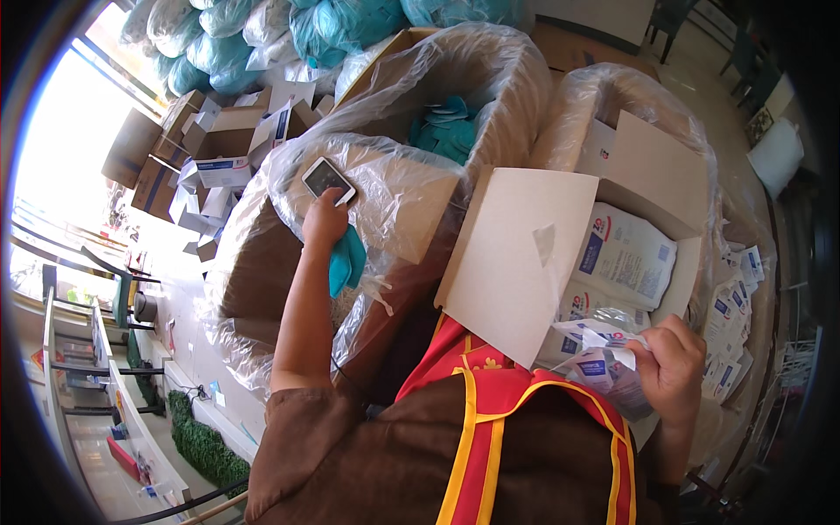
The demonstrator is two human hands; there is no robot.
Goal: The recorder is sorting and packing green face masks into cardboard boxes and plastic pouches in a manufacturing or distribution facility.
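Observation:
My left hand [325, 221] reaches forward, a fingertip on the dark screen of a white-framed smartphone [330, 181]. The phone lies on the plastic-covered cardboard flap of a lined box. Flat teal pieces [348, 262], cloth-like or papery, hang below that hand, apparently gripped in its palm; the grip itself is hidden. On the right, my right hand [672, 363] pinches the torn edge of a clear printed plastic bag [604, 363]. This bag is over the near side of an open white carton [516, 236]. Inside the carton lie white printed packs [626, 255].
Plastic liner [516, 87] covers a large cardboard bin holding loose teal pieces [444, 131]. Opened boxes [227, 144] pile up at the left, below stuffed white and teal bags [324, 35]. Discarded printed wrappers [728, 306] fill a lined container at right.

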